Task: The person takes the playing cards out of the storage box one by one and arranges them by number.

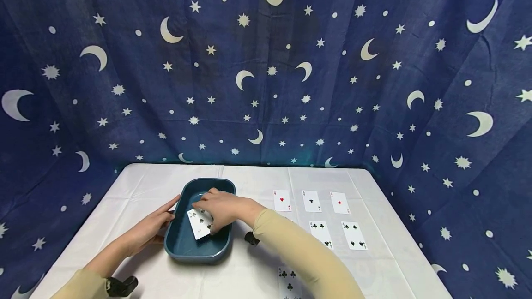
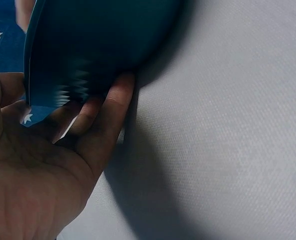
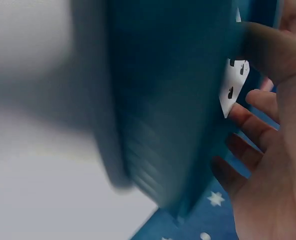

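Note:
A blue, deep-sided tray (image 1: 197, 258) stands on the table's left half. At its left wall, my left hand (image 1: 151, 227) holds the rim; the left wrist view shows those fingers (image 2: 118, 95) against the outer wall. My right hand (image 1: 224, 209) reaches over the right side into the tray. Between its thumb and fingers it holds a white playing card (image 1: 198, 225) with black pips, tilted inside the tray. In the right wrist view a fingertip meets the corner of the card (image 3: 232, 90), while the tray wall hides much of it.
Face-up on the white table (image 1: 390, 243) at right lie an ace of hearts (image 1: 282, 200), ace of clubs (image 1: 311, 202) and ace of diamonds (image 1: 340, 203). Nearer are a clubs card (image 1: 319, 230), a four of spades (image 1: 354, 236) and a five of clubs (image 1: 287, 281), partly behind my right sleeve.

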The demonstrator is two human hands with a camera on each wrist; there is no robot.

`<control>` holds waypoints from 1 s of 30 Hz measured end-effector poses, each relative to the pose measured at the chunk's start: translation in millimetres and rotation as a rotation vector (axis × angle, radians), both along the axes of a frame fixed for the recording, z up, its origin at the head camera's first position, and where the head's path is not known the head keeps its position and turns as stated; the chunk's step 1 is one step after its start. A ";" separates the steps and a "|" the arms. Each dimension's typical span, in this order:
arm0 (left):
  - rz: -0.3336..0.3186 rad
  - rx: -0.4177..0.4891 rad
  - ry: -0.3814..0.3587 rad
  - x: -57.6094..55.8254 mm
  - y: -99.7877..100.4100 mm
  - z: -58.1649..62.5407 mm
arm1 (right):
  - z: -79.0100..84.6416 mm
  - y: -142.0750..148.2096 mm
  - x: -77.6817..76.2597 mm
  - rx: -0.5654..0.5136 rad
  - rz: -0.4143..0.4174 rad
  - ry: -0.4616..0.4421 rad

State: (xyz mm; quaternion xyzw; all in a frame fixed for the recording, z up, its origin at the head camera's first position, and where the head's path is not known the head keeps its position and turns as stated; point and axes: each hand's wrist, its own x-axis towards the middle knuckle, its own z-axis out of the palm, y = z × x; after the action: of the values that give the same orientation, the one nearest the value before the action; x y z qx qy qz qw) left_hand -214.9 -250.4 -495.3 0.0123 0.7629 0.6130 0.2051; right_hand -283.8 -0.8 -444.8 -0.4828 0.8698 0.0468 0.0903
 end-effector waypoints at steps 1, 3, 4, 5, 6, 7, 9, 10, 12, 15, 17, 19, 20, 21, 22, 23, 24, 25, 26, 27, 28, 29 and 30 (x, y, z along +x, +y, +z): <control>0.002 -0.003 0.001 0.0 0.0 0.3 | 5.1 3.9 0.7 -0.020 0.003 0.002; 0.002 -0.006 0.005 0.0 0.1 0.7 | 16.0 12.4 2.2 -0.056 0.006 0.004; 0.005 -0.005 0.003 -0.1 0.3 0.7 | 21.4 17.2 3.1 -0.076 0.010 0.007; 0.011 -0.003 0.002 0.1 0.6 0.8 | 26.3 22.2 3.9 -0.094 0.011 0.008; 0.012 -0.001 0.003 -0.1 0.8 0.9 | 30.5 27.3 4.7 -0.110 0.009 0.012; 0.012 -0.002 0.003 -0.3 0.9 0.8 | 34.2 32.5 5.3 -0.126 0.009 0.019; 0.013 -0.003 0.003 -0.6 1.1 0.9 | 40.0 43.0 6.9 -0.154 0.007 0.029; 0.018 -0.004 0.001 -0.4 1.5 1.0 | 42.8 48.3 8.3 -0.168 0.003 0.032; 0.022 -0.007 -0.002 -0.6 1.8 1.2 | 47.0 58.8 11.3 -0.193 -0.002 0.043; 0.024 -0.011 -0.005 -0.2 2.3 1.4 | 52.0 75.6 17.5 -0.233 0.005 0.062; 0.021 -0.010 -0.006 0.0 1.9 0.9 | 52.8 87.7 21.4 -0.252 0.011 0.075; 0.017 -0.008 -0.004 -0.1 1.4 0.4 | 53.0 100.7 25.5 -0.259 0.011 0.079; 0.016 -0.004 -0.004 -0.3 1.0 0.0 | 52.9 107.5 27.7 -0.259 0.007 0.078; 0.014 -0.002 -0.003 -0.6 0.7 -0.3 | 52.7 114.5 29.7 -0.257 0.003 0.077; 0.014 0.001 -0.001 -0.8 0.3 -0.7 | 52.2 121.5 31.6 -0.254 -0.003 0.075; 0.012 0.001 0.001 -0.9 -0.1 -0.9 | 52.3 128.6 34.0 -0.251 -0.009 0.071; 0.012 0.004 0.002 -1.1 -0.5 -1.1 | 51.6 135.8 36.0 -0.248 -0.018 0.067; 0.009 0.006 0.003 -1.1 -0.8 -1.2 | 51.0 142.9 38.1 -0.246 -0.027 0.064; 0.008 0.008 0.004 -1.4 -1.2 -1.4 | 50.5 150.1 40.3 -0.245 -0.036 0.058; 0.004 0.009 0.005 -1.4 -1.5 -1.4 | 49.7 157.2 42.5 -0.245 -0.047 0.054; 0.005 0.009 0.004 -1.2 -1.5 -1.4 | 48.5 164.1 44.5 -0.242 -0.059 0.050; 0.003 0.009 0.002 -1.1 -1.5 -1.4 | 47.3 171.0 46.6 -0.241 -0.071 0.046; 0.004 0.010 0.002 -1.2 -1.7 -1.5 | 46.0 177.6 48.7 -0.238 -0.084 0.042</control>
State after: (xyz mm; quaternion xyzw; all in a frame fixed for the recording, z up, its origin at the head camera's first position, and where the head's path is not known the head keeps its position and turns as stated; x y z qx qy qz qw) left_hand -216.2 -252.1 -496.9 0.0123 0.7601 0.6172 0.2028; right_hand -235.0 176.9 -398.8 -0.4521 0.8904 -0.0507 0.0160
